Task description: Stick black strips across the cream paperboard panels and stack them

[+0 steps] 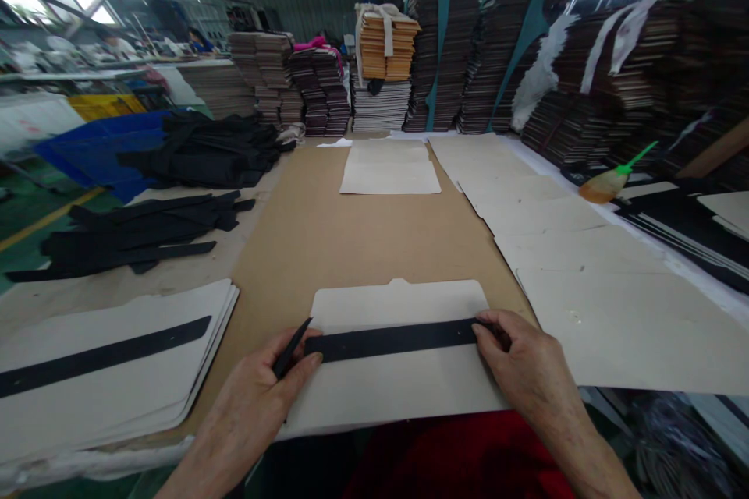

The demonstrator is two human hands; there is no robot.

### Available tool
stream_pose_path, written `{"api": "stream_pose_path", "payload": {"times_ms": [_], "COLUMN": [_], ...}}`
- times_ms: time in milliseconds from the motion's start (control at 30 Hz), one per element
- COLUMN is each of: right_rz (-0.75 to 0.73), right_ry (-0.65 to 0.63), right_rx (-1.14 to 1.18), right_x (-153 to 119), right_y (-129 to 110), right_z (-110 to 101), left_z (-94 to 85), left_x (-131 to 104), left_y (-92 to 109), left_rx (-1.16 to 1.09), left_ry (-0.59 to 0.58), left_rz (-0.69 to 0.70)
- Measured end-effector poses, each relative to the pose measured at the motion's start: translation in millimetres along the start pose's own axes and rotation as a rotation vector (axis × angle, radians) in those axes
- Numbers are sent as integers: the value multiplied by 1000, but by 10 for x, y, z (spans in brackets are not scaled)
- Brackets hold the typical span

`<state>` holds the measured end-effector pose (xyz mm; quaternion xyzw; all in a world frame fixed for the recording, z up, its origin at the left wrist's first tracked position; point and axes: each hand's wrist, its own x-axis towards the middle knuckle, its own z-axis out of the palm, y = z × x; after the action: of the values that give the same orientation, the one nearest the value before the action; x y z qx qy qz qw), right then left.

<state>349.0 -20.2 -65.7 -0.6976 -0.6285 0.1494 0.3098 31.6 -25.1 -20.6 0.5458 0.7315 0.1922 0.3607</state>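
Note:
A black fabric strip (392,340) lies across a cream board (403,386) at the table's near edge. My left hand (266,382) pinches the strip's left end between thumb and finger. A dark, pointed piece (291,347) also sticks up from that hand; its exact kind is unclear. At the strip's other end my right hand (523,362) is closed, thumb and fingers gripping it near the board's right edge. To the left, a stack of similar boards (117,398) has a black strip (111,355) across its top one.
Black strips are heaped in piles (146,230) on the left. Ahead lies another cream board (389,168) on the brown tabletop (363,242). Overlapping cream sheets (620,320) line the right side, beside an orange bottle with a green nozzle (608,183). Tall stacks (450,62) stand behind.

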Motion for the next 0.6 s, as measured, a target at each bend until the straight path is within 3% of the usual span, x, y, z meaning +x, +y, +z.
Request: {"api": "stream_pose_path", "payload": {"times_ms": [300,433,600], "right_rz": [-127,-220,-394], "right_ry": [-10,71,93], "right_rx": [-173,-363,-317], "right_x": [-7,-87,-76], "right_y": [-21,-15,185], "right_z": [-14,-29,25], "left_z": [36,7,-69], "left_x": [23,-36,-215], "left_y": [10,41,34], "left_rx": [-24,-71,-43], "left_ry": [-11,-28,-86], "left_rz": [30,62,200]}}
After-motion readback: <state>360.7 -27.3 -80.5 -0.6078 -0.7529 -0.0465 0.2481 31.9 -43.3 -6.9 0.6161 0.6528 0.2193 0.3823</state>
